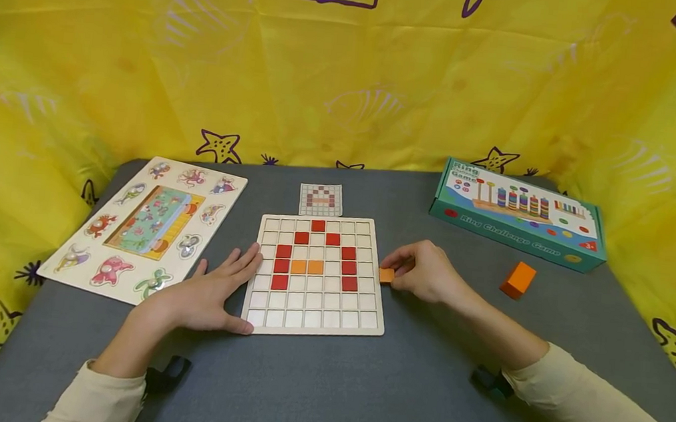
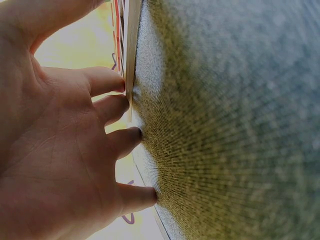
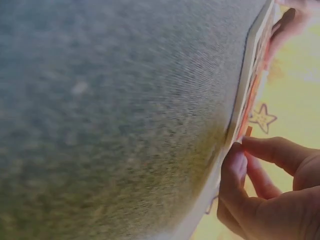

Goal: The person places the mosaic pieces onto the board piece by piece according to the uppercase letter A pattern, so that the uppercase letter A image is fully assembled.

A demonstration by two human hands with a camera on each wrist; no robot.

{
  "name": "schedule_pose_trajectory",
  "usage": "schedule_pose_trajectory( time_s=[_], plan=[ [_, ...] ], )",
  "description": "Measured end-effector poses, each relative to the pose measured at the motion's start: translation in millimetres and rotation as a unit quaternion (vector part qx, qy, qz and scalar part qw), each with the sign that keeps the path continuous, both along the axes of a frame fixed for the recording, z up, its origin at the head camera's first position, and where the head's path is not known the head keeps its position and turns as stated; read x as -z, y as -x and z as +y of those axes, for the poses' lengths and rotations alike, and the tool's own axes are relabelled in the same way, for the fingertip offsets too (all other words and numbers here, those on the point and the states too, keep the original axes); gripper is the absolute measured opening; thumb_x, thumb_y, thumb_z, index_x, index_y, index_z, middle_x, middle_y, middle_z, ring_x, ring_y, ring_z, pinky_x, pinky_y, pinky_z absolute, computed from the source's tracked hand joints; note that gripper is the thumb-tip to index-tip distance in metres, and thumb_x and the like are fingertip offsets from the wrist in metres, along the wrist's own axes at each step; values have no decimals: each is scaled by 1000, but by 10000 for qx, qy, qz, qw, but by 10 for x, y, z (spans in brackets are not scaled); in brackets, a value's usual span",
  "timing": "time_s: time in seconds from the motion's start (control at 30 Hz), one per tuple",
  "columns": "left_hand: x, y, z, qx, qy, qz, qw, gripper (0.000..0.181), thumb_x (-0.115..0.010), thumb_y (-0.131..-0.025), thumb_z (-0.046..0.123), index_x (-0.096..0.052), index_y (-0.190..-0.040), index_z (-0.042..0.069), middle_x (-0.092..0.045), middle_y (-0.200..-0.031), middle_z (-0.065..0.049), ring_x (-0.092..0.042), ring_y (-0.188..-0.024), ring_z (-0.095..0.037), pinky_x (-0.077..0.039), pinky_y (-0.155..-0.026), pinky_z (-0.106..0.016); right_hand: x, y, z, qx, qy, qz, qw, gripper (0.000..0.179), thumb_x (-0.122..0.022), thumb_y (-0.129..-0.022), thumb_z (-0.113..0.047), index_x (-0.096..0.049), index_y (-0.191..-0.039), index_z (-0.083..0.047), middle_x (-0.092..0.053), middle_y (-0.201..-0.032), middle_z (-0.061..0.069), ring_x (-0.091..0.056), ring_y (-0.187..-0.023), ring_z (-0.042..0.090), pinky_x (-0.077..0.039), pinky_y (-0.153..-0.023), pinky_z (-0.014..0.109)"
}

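Observation:
A wooden grid board [image 1: 313, 320] lies on the table, with several red square tiles [image 1: 281, 266] and two orange tiles [image 1: 306, 266] set in its cells. My left hand [image 1: 207, 299] rests at the board's left edge, fingers spread and fairly straight, thumb at the near left corner. In the left wrist view, fingertips [image 2: 118, 82] touch the board's side. My right hand [image 1: 422, 272] pinches an orange tile [image 1: 387, 275] just at the board's right edge. A small pattern card [image 1: 321, 200] lies behind the board. The right wrist view shows little of the pinched tile.
An orange block [image 1: 517, 280] lies on the right of the grey table [image 1: 322, 390]. Behind it is a green Ring Challenge Game box [image 1: 519, 213]. A sea-animal peg puzzle [image 1: 145, 234] lies at left, near the left hand. Yellow patterned cloth [image 1: 350, 71] surrounds the table.

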State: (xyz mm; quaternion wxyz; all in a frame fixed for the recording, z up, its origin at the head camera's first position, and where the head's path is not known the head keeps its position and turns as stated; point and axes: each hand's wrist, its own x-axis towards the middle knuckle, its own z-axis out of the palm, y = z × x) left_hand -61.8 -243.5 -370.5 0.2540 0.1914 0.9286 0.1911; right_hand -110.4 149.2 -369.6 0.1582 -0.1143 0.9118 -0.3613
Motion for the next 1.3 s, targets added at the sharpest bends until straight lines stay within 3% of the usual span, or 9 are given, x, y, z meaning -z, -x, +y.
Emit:
schedule_pose_trajectory(
  time_s=[0.67, 0.97, 1.3],
  plan=[
    [8, 10, 5, 21, 38, -3, 10000, 121, -83, -80, 57, -12, -169, 15, 3, -177, -5, -1, -162, -44, 3, -116, -82, -97, 130, -370, -185, 234, -39, 9995, 27, -85, -78, -2, -82, -103, -11, -77, -94, 3, -68, -82, 19, -56, -70, 27],
    [-7, 4, 5, 11, 27, -17, 10000, 121, -83, -81, 57, -12, -169, 15, 2, -177, -6, -1, -161, -44, 3, -115, -82, -65, 171, -561, -284, 471, -294, 9981, 29, -81, -74, 1, -82, -101, -10, -77, -93, 4, -66, -81, 18, -54, -70, 26],
    [3, 9, 4, -2, 33, -17, 10000, 122, -83, -80, 58, -12, -169, 15, 2, -177, -6, -2, -161, -44, 2, -115, -82, -36, 194, -724, -311, 325, -249, 9987, 25, -82, -74, 3, -81, -94, -11, -75, -87, 1, -65, -80, 16, -54, -72, 26]
  ],
)
